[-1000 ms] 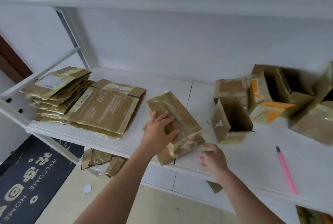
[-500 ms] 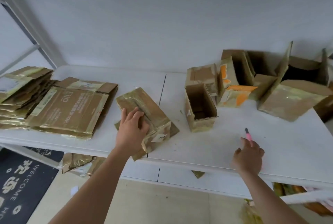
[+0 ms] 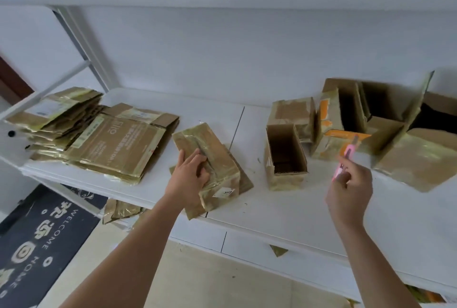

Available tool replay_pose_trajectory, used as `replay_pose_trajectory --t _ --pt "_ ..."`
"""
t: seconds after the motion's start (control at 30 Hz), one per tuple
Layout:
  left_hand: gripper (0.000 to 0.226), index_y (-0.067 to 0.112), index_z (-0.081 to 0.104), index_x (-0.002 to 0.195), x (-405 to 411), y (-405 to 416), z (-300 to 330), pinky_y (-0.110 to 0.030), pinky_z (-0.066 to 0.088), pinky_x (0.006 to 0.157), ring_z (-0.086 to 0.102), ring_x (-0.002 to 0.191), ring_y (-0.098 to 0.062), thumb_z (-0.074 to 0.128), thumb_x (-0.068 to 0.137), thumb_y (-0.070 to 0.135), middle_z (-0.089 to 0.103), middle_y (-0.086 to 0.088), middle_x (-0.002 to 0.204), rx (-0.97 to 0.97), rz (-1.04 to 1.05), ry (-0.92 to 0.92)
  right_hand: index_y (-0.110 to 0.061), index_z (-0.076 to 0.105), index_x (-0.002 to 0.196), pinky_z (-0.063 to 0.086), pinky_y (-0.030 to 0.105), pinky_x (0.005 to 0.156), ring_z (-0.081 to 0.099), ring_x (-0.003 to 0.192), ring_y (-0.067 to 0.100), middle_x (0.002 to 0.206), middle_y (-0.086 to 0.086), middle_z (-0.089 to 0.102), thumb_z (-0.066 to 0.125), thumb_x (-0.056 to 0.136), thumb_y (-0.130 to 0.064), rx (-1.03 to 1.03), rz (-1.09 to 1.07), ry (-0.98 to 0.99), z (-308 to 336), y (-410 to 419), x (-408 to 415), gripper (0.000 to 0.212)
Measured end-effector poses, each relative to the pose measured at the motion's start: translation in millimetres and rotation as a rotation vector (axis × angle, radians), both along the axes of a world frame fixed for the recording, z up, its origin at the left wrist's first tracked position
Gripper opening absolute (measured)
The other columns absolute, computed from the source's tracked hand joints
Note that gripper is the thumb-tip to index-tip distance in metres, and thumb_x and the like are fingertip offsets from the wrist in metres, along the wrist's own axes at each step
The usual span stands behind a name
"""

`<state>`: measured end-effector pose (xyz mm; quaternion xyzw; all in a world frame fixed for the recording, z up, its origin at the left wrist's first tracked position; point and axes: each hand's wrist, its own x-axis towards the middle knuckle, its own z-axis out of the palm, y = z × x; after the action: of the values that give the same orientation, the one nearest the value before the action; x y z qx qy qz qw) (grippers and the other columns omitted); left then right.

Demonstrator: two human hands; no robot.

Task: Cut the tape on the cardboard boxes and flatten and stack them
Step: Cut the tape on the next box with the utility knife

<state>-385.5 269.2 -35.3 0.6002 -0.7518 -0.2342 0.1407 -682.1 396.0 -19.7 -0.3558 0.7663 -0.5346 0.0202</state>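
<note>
The left hand [image 3: 190,174] presses its fingers over the taped cardboard box [image 3: 210,166] at the front edge of the white shelf [image 3: 272,208], apparently pinning it for cutting. The right hand [image 3: 351,186] pinches a pink utility knife [image 3: 345,159] raised above the shelf, probably readying the blade. Flattened boxes [image 3: 99,139] lie stacked left, out of the way.

Pink cutter [image 3: 346,159] now lifted in right hand [image 3: 351,191]

White shelf [image 3: 247,211] carries a stack of flattened boxes [image 3: 99,139] at left, 1 taped box [image 3: 212,166] near the front edge, 1 open upright box [image 3: 284,156] beside it, and a cluster of opened boxes [image 3: 385,134] at right.
</note>
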Motion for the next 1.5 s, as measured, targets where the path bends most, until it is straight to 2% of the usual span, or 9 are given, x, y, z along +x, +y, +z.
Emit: replay_pose_trajectory --t 0.13,0.2,0.33,0.47,0.6,0.7,0.83,1.17,1.5 --pt "0.043 0.025 0.045 0.143 8 -3 -1 -0.047 0.025 0.116 -0.008 0.15 -0.019 0.048 0.1 0.029 0.023 0.011 0.16 0.021 -0.052 0.005 -0.006 0.065 0.12 0.043 0.008 0.083 0.053 0.097 0.014 0.107 0.006 0.055 0.044 0.082 0.024 -0.139 0.276 0.013 35 -26 48 0.053" --pt "0.044 0.027 0.045 0.143 13 -8 -2 -0.047 0.022 0.118 -0.008 0.15 -0.018 0.049 0.099 0.032 0.023 0.012 0.16 0.037 -0.093 0.008 -0.005 0.065 0.115 0.05 0.014 0.085 0.057 0.096 0.012 0.109 0.009 0.057 0.054 0.083 0.022 -0.176 0.407 -0.1 42 -39 73 0.043" --pt "0.047 0.029 0.052 0.139 23 -22 2 -0.042 0.017 0.121 0.004 0.151 -0.013 0.06 0.094 0.038 0.031 0.011 0.157 0.04 -0.167 0.041 -0.013 0.062 0.094 0.049 0.014 0.075 0.059 0.079 0.001 0.093 0.004 0.064 0.069 0.089 -0.006 -0.163 0.644 -0.197 41 -68 109 0.011" --pt "0.058 0.037 0.05 0.139 37 -31 6 -0.043 0.02 0.119 0.009 0.149 -0.005 0.065 0.086 0.054 0.033 0.017 0.155 0.046 -0.258 0.005 -0.017 0.061 0.082 0.051 0.025 0.067 0.063 0.07 0.016 0.073 0.003 0.064 0.058 0.096 -0.037 -0.04 0.776 -0.309 29 -106 134 0.025" --pt "0.067 0.037 0.047 0.142 54 -39 13 -0.04 0.021 0.119 0.015 0.147 -0.003 0.065 0.082 0.061 0.032 0.018 0.155 0.023 -0.345 0.008 -0.023 0.069 0.1 0.06 0.034 0.076 0.07 0.084 0.017 0.091 -0.001 0.073 0.063 0.095 -0.021 0.05 0.827 -0.372 16 -154 155 0.008" --pt "0.069 0.037 0.046 0.142 60 -46 15 -0.044 0.012 0.12 0.02 0.146 -0.01 0.061 0.082 0.066 0.029 0.01 0.156 -0.101 -0.416 -0.066 -0.022 0.07 0.09 0.057 0.023 0.071 0.07 0.089 0.009 0.095 -0.009 0.073 0.066 0.092 -0.013 0.029 0.829 -0.347 10 -186 170 0.01" --pt "0.092 0.033 0.03 0.151 64 -52 8 -0.044 -0.009 0.119 0.001 0.151 -0.017 0.059 0.074 0.076 0.016 0.003 0.162 -0.187 -0.427 -0.105 -0.019 0.064 0.083 0.05 0.01 0.069 0.067 0.091 -0.002 0.094 -0.013 0.072 0.065 0.091 -0.008 0.056 0.774 -0.242 -7 -198 181 0.014" --pt "0.106 0.031 0.021 0.154 75 -67 -2 -0.031 -0.007 0.116 -0.009 0.146 -0.007 0.063 0.068 0.078 0.004 0.004 0.163 -0.065 -0.406 -0.066 -0.007 0.063 0.085 0.044 0.005 0.069 0.062 0.085 -0.009 0.091 -0.014 0.066 0.062 0.091 -0.002 0.078 0.849 0.073 -8 -204 185 0.008" --pt "0.105 0.028 0.025 0.154 72 -63 10 -0.038 0.002 0.123 -0.002 0.15 -0.011 0.06 0.069 0.078 0.005 0.003 0.164 -0.046 -0.368 -0.195 -0.02 0.062 0.068 0.043 0.028 0.052 0.061 0.064 0.018 0.068 -0.002 0.066 0.066 0.089 -0.011 0.36 0.97 0.011 3 -136 149 0.023"
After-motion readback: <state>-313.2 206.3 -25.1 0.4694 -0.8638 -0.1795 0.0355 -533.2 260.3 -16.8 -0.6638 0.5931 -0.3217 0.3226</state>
